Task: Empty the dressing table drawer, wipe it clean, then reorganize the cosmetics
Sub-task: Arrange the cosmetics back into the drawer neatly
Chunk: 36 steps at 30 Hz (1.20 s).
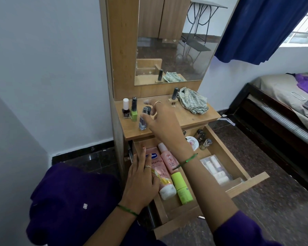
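The wooden drawer of the dressing table stands pulled out. In it lie a pink tube, a pink bottle, a green bottle, a clear pouch of small items, a round compact and small bottles. My left hand rests flat on the pink tube at the drawer's left side. My right hand hovers over the tabletop with fingers spread, its thumb beside a grey-blue nail polish bottle. Whether the thumb touches the bottle is unclear.
On the tabletop stand a dark nail polish with a white cap, a green one and a black-capped one beside a crumpled checked cloth. A mirror rises behind. A bed lies to the right.
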Each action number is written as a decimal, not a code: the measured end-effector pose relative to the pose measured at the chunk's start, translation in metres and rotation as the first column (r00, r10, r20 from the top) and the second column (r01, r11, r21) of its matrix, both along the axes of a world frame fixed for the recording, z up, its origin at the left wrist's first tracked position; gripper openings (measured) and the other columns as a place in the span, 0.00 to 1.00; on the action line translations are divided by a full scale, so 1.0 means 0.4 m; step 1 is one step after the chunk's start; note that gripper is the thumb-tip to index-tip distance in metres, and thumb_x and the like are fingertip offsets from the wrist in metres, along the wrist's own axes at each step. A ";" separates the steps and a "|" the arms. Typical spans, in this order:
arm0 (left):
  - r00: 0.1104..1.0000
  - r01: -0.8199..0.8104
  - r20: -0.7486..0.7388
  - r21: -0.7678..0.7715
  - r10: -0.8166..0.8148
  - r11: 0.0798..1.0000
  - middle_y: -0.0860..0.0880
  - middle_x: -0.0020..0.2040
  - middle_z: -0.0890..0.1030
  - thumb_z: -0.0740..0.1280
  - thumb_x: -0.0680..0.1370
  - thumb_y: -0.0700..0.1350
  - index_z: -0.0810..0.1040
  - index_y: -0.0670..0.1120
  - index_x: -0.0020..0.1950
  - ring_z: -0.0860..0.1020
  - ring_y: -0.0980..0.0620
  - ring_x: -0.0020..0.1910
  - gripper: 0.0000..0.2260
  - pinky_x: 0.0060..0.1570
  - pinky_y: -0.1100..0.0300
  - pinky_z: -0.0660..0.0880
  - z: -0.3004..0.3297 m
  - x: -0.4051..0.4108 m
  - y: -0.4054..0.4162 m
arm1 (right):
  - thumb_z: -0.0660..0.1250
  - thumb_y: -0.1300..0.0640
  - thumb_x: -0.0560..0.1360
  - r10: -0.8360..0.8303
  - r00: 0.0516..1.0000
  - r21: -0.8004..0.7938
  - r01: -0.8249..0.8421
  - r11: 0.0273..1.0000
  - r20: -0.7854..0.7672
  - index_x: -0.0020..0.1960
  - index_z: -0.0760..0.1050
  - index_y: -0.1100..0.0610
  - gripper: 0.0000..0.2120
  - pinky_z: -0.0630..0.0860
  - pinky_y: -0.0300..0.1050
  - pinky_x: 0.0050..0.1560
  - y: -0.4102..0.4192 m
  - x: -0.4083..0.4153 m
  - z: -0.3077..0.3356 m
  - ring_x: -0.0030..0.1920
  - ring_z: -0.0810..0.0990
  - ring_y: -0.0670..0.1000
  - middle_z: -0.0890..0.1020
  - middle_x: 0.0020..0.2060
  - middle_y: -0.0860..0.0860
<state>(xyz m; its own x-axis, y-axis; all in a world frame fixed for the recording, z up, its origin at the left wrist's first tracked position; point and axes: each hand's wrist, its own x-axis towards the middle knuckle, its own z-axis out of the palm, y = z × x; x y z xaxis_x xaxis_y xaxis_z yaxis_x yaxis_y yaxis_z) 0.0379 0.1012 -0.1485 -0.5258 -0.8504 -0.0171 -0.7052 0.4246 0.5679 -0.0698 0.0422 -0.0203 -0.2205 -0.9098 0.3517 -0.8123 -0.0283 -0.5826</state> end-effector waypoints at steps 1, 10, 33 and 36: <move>1.000 0.001 0.003 0.000 -0.001 1.000 0.52 0.76 0.33 0.53 0.81 0.49 0.42 0.47 0.78 0.32 0.55 0.69 0.29 0.71 0.56 0.40 0.001 0.001 0.000 | 0.68 0.57 0.74 -0.001 1.000 -0.003 0.001 1.000 -0.010 0.61 0.74 0.56 0.16 0.63 0.32 0.41 -0.004 0.004 -0.002 0.43 0.70 0.45 0.70 0.43 0.46; 1.000 -0.002 0.011 -0.014 0.002 1.000 0.51 0.76 0.34 0.52 0.81 0.49 0.42 0.47 0.78 0.36 0.49 0.75 0.29 0.69 0.58 0.37 0.005 -0.001 -0.002 | 0.69 0.60 0.72 -0.005 1.000 0.009 0.005 1.000 0.017 0.42 0.71 0.56 0.07 0.65 0.29 0.29 0.040 0.016 -0.018 0.30 0.71 0.38 0.70 0.30 0.42; 1.000 -0.027 0.016 0.000 0.027 1.000 0.52 0.76 0.34 0.55 0.80 0.48 0.47 0.45 0.78 0.40 0.47 0.76 0.29 0.73 0.53 0.46 -0.001 -0.017 0.002 | 0.70 0.63 0.70 -0.483 0.866 0.267 0.499 0.825 -0.126 0.43 0.74 0.61 0.05 0.70 0.45 0.39 0.234 -0.449 -0.188 0.39 0.75 0.55 0.78 0.38 0.55; 0.999 -0.029 0.024 0.004 0.029 1.000 0.52 0.76 0.34 0.54 0.80 0.49 0.46 0.45 0.78 0.40 0.47 0.76 0.29 0.73 0.52 0.46 -0.002 -0.016 0.002 | 0.69 0.64 0.71 -0.493 0.862 0.272 0.506 0.818 -0.121 0.44 0.75 0.60 0.04 0.71 0.46 0.41 0.222 -0.455 -0.203 0.41 0.74 0.54 0.78 0.42 0.55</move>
<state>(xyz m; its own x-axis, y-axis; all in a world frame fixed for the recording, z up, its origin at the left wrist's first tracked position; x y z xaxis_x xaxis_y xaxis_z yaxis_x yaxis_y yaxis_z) 0.0315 0.1019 -0.1491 -0.5005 -0.8651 -0.0330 -0.7306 0.4016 0.5522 -0.2519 0.1311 -0.1013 -0.6629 -0.7398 0.1147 -0.6936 0.5493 -0.4660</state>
